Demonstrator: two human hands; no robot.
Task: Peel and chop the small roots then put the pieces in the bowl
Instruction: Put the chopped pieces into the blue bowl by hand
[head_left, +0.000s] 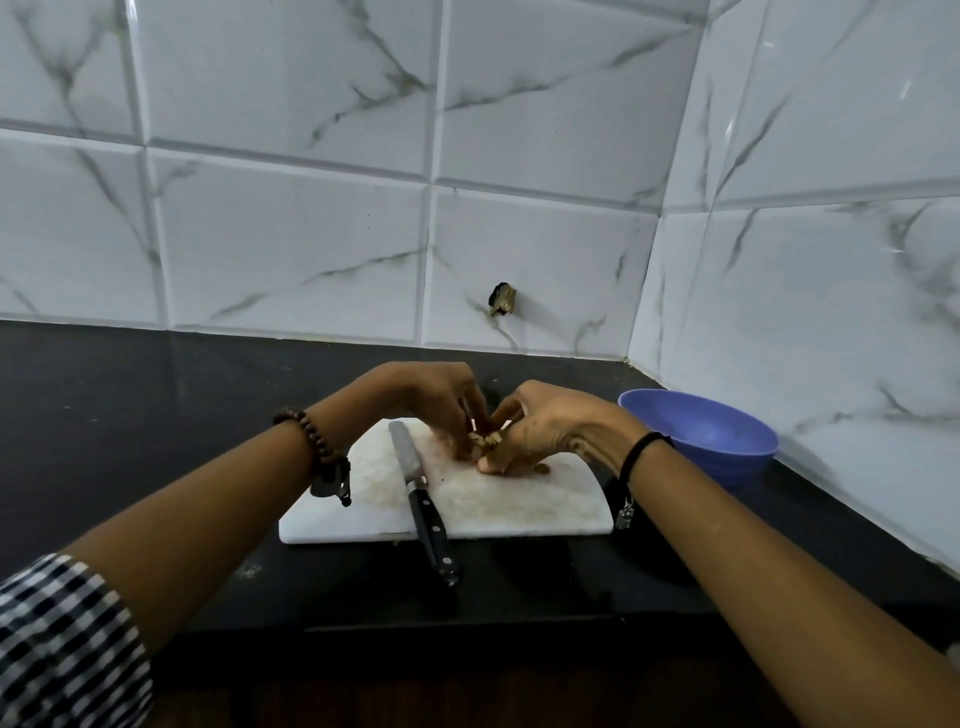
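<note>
Gathering chopped pieces (485, 440) on board (519, 504) between left hand (436, 400) and right hand (550, 426), fingers curled narrow round the heap, probably for one scoop. With knife (415, 478) laid flat alongside, both free. Close to bowl (701, 431), just right of board.

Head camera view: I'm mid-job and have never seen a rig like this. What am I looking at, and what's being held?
There is no machine here: a person works with bare hands, and the single camera sits on their head, looking forward and down. The left hand and right hand meet over a white cutting board on a dark counter, both pinching small root pieces between them. A knife lies unheld on the board, its black handle overhanging the near edge. A blue bowl stands on the counter to the right of the board.
</note>
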